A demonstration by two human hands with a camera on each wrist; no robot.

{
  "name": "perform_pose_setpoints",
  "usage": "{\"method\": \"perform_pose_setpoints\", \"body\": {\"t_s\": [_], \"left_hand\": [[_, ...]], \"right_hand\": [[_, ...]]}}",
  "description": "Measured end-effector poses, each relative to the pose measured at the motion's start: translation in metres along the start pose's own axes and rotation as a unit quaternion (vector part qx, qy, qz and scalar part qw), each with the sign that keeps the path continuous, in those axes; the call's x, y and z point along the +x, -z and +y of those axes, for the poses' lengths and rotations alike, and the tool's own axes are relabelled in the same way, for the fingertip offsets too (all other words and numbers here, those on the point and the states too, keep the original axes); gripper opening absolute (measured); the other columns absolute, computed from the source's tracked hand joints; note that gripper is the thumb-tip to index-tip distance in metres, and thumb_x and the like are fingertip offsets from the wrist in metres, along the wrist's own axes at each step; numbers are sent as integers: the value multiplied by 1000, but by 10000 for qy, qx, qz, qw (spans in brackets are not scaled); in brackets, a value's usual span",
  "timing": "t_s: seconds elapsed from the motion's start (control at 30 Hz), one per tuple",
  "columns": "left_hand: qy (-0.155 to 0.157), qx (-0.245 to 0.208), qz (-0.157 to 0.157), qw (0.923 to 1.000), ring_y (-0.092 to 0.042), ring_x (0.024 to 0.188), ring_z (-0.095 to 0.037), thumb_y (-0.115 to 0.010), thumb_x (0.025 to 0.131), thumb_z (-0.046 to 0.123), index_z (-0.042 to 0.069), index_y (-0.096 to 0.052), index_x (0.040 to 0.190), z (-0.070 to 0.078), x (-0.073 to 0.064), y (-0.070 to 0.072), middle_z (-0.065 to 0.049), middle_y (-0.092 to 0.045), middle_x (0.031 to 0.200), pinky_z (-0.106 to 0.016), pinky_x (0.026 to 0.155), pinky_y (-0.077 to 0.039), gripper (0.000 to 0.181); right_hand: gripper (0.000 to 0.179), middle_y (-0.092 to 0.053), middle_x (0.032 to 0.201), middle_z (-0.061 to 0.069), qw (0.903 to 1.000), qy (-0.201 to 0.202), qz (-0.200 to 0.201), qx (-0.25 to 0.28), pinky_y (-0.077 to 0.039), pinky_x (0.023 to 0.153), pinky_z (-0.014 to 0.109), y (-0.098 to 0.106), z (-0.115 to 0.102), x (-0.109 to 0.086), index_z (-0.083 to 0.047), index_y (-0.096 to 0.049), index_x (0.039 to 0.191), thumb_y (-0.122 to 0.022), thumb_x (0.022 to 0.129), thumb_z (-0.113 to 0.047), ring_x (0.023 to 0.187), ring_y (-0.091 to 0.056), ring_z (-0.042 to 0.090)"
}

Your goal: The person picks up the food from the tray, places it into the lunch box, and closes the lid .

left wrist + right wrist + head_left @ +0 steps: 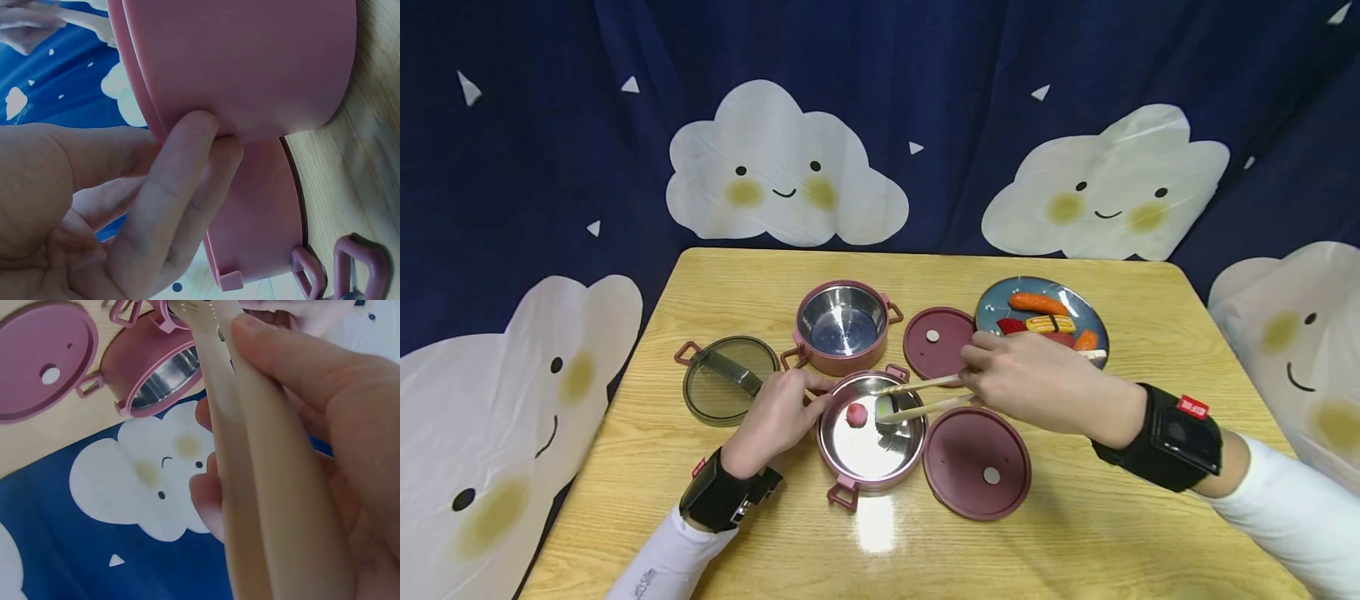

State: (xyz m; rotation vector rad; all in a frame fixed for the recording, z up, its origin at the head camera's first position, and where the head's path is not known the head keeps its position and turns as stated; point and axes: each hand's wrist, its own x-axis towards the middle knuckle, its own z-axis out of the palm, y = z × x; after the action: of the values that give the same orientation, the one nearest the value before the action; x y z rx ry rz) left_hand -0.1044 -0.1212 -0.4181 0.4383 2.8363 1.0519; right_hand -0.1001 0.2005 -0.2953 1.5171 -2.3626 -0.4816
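Note:
My left hand (781, 417) holds the near pink pot (842, 479) at its left rim. In the left wrist view the fingers (181, 169) press against the pot's outer wall, with the thumb at the rim. My right hand (1037, 382) grips a pair of beige tongs (250, 462). The tongs' tips reach down into the near pot, on either side of a small pale green and white piece (884, 407). A small round pinkish-red piece (857, 415) lies on the shiny pot bottom to the left of it.
Behind stands a second pink pot (842, 362). Two maroon lids (977, 462) lie right of the pots; a see-through lid (707, 392) lies left. A blue plate (992, 296) with several toy-like food pieces is partly behind my right hand. A cloud-patterned curtain (940, 200) hangs beyond the table.

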Motion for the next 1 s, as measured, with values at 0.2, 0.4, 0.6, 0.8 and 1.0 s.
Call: {"method": "perform_pose_setpoints", "body": {"t_s": [0.2, 0.4, 0.6, 0.8, 1.0], "left_hand": [[-22, 11, 3, 10000, -72, 75, -11, -77, 94, 8, 4, -83, 110, 0, 0, 1, -10, -83, 104, -21, 58, -49, 17], [44, 35, -20, 10000, -72, 74, -11, -77, 94, 8, 4, -83, 111, 0, 0, 0, -10, -83, 104, -21, 59, -50, 18], [65, 61, -18, 10000, -72, 75, -11, -78, 94, 9, 5, -83, 111, 1, -1, 1, -10, -83, 105, -22, 60, -50, 19], [113, -3, -75, 9999, -69, 74, -9, -77, 94, 9, 5, -82, 112, 0, 0, 0, -10, -83, 105, -21, 57, -48, 19], [96, 31, -49, 9999, -69, 74, -9, -77, 94, 8, 5, -83, 111, 0, 0, 0, -9, -83, 104, -21, 58, -48, 18]], "right_hand": [[15, -54, 75, -2, 9993, 157, -164, -302, -43, 53, 24, -2, -4, 11, -19, -74, 78, -86, 86, -17, 71, -48, 16], [14, -54, 75, -1, 9991, 148, -258, -290, -43, 51, 24, -6, -6, 12, -19, -74, 79, -85, 87, -17, 71, -50, 16], [11, -55, 76, 0, 9993, 125, -232, -276, -44, 50, 25, -11, -7, 13, -18, -76, 82, -85, 88, -19, 73, -52, 17], [11, -56, 78, 0, 9996, 76, -135, -251, -44, 50, 26, -15, -10, 13, -17, -76, 81, -84, 88, -20, 72, -52, 17], [11, -58, 78, -1, 9997, 10, -170, -161, -44, 50, 25, -16, -11, 14, -18, -77, 82, -84, 89, -24, 72, -52, 16]]}}
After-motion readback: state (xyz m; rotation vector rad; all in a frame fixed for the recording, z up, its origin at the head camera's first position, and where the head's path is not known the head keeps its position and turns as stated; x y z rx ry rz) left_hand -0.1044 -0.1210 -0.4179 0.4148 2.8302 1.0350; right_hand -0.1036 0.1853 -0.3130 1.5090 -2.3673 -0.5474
